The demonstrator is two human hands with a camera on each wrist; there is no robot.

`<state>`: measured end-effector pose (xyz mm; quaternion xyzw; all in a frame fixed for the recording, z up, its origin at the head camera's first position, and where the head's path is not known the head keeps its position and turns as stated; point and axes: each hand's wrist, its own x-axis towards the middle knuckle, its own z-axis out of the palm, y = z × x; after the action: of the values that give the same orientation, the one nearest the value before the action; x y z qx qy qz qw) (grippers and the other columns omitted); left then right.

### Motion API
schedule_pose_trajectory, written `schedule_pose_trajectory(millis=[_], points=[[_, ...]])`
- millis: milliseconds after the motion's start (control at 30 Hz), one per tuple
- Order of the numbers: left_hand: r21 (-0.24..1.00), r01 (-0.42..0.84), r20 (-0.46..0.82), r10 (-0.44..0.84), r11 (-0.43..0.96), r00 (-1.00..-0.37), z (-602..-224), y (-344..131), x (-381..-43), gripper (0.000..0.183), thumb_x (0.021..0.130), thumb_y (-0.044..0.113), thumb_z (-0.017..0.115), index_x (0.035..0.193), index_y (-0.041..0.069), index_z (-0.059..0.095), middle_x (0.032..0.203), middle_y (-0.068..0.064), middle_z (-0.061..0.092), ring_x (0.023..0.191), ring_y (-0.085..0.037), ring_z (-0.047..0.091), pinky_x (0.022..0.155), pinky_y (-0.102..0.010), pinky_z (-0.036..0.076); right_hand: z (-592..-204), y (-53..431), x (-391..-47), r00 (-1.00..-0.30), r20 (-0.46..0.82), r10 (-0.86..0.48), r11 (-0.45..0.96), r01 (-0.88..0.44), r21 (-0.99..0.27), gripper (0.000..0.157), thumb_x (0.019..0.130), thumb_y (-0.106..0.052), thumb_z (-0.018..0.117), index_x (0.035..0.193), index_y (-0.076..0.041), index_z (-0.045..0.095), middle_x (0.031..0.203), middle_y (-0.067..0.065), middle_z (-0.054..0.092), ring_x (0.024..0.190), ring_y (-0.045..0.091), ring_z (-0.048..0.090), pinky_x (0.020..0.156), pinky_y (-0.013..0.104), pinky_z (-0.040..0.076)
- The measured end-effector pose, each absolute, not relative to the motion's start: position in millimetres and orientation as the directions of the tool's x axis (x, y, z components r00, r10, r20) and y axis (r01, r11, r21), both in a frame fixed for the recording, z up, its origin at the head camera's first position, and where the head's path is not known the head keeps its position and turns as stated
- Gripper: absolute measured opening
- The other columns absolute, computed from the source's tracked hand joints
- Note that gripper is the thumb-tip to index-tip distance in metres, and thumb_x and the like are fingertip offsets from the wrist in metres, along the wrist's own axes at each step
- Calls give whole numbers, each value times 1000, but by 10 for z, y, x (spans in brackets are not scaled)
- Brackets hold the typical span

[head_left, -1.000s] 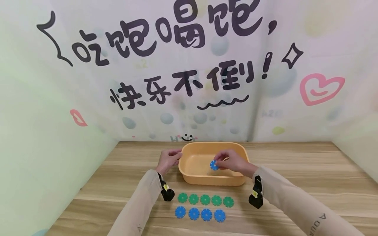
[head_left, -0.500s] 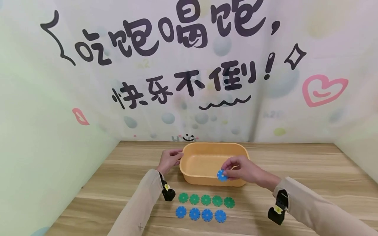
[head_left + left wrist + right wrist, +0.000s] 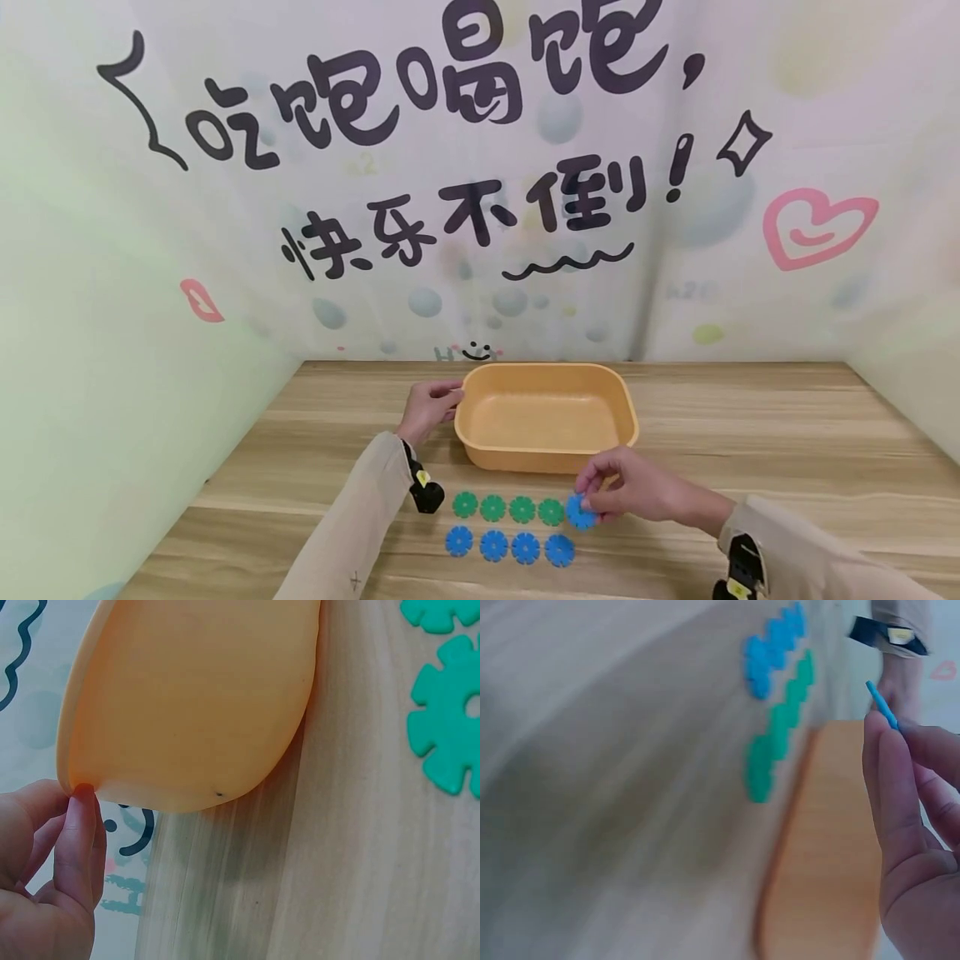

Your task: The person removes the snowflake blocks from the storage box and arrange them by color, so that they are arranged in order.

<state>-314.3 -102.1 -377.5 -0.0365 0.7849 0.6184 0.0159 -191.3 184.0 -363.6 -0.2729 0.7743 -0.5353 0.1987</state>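
Note:
My left hand (image 3: 427, 407) pinches the left end of an orange plastic tub (image 3: 517, 460) at its rim; the left wrist view shows thumb and fingertips meeting on that rim. Between the thumb and fingers of my right hand (image 3: 641, 492) is a blue notched building disc (image 3: 578, 512), held in front of the tub's near right corner. Edge-on, the same disc (image 3: 881, 705) appears in the right wrist view. In the head view it overlaps the right end of a row of green notched discs (image 3: 522, 509), hiding the last one.
A row of several blue notched discs (image 3: 526, 547) lies on the wooden table (image 3: 300, 467), nearer than the green row. Behind the table hangs a printed white cloth (image 3: 420, 325) with black lettering. Pale walls stand at both sides.
My right hand has carried the blue disc out from over the tub, toward me and slightly right, down to the end of the green row. My left hand has stayed on the tub's rim.

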Motion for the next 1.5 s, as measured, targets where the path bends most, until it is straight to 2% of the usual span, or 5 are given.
schedule_pose_trajectory(millis=[267,667,1000,1267,1500], points=[[974,-64,-59,-26,218,-998,-3768,-1023,-3133,25,84,9,60,108,2,63,90,-12,60,84,-25,61,65,-26,53,-3898,1886,-1839,-798,-61,-600,300,-153,-941,11,78,-4,65,84,4,60,73,6,56,59,13,59,52,24,52],[972,-64,-61,-22,225,-998,-3757,-1019,-3132,26,84,10,61,108,2,63,91,-12,60,82,-24,61,67,-27,53,-4002,1907,-1799,-828,-92,-553,364,-142,-921,10,75,-2,67,80,1,59,71,5,55,59,13,57,51,25,52],[972,-76,-72,-25,223,-997,-3758,-1012,-3143,26,84,10,61,108,2,63,91,-12,60,80,-22,61,66,-27,53,-4014,1926,-1814,-799,-19,-601,381,-266,-885,11,74,-5,69,76,-1,60,65,-2,57,56,4,52,48,18,47],[973,-82,-77,-31,217,-997,-3752,-1013,-3136,25,84,9,61,108,2,63,92,-13,60,81,-23,61,68,-29,53,-4013,1910,-1815,-798,-17,-603,415,-295,-860,11,73,-6,70,75,-2,60,65,-4,56,59,3,51,50,17,46],[972,-87,-81,-34,217,-996,-3764,-1015,-3147,25,83,10,61,108,2,63,93,-14,60,79,-21,61,66,-26,53,-4012,1906,-1816,-786,7,-618,424,-341,-839,12,73,-11,71,73,-6,59,65,-7,55,59,2,50,50,18,46]])
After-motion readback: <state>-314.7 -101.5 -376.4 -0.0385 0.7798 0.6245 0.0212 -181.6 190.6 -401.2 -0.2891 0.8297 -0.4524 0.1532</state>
